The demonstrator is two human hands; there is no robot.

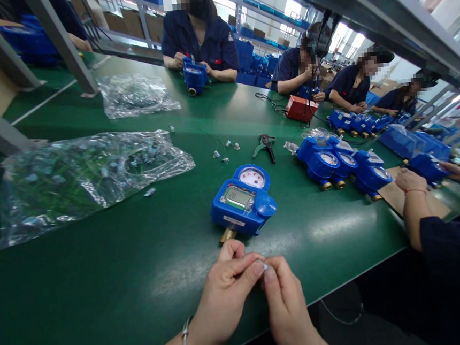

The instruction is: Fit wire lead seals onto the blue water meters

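Big bag (183,163): clear crinkly plastic, lying flat on the green table (142,271), stuffed with green strands (66,189) and little pale blue tags
Smaller bag (170,103): same sort of clear plastic further back; looks like similar stuff inside, but glare makes it tough to sort out
Blue bin (397,150): over on the right, with something see-through in it, can't really tell what
Pale blue bit (265,266): tiny thing, up between both hands just this side of the nearest meter, only a sliver showing
Left hand (226,288): fingers closed, thumb and index pinching the bit; silver bangle on the wrist
Right hand (285,296): fingers also closed, pinching the same bit from the other side
Nearest meter (234,220): blue housing, round white dial with red marks, little grey display, round blue cap, brass fitting (228,236) poking out towards the left hand
Loose tags (224,153): a few scattered between the big bag and the pliers (266,148)
Hard to make out: most of the bit is behind the fingertips, display digits aren't readable from here, and the neighbour's sleeve (453,239) runs out of view
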